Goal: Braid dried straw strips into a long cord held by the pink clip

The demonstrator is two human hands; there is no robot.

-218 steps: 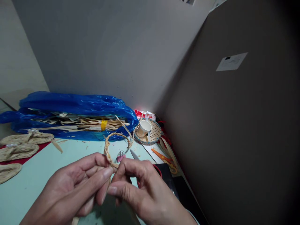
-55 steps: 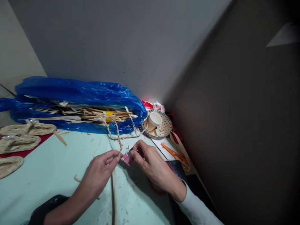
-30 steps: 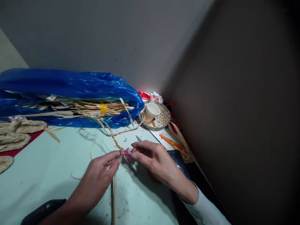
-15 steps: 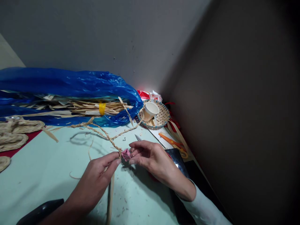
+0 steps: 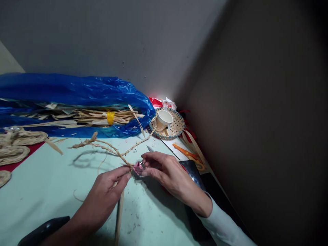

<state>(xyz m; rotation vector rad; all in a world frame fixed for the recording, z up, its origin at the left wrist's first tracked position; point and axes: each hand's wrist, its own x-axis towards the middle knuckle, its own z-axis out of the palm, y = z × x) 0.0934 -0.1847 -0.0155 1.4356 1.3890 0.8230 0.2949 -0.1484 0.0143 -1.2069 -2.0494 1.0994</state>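
My left hand (image 5: 107, 192) pinches the end of a braided straw cord (image 5: 118, 152) between thumb and fingers. The cord runs up and left over the pale green table (image 5: 89, 186). A small pink folded piece (image 5: 138, 168) sits at the cord's end, between both hands. My right hand (image 5: 170, 172) has its fingers closed around a thin metallic item (image 5: 142, 163) at the right side of the pink piece; its exact shape is too small to tell. A long flat straw strip (image 5: 119, 217) hangs below my left hand.
A blue plastic bag (image 5: 77, 89) with straw bundles (image 5: 123, 118) lies along the wall. Behind my right hand are a woven basket (image 5: 178, 124) holding a paper cup (image 5: 164, 119), and orange scissors (image 5: 188, 153). Coiled straw pieces (image 5: 12, 155) lie at left.
The fingers of my right hand have shifted slightly at the pink piece, and the metallic item shows more clearly. The loose cord end has moved a little left. My left hand keeps its pinch.
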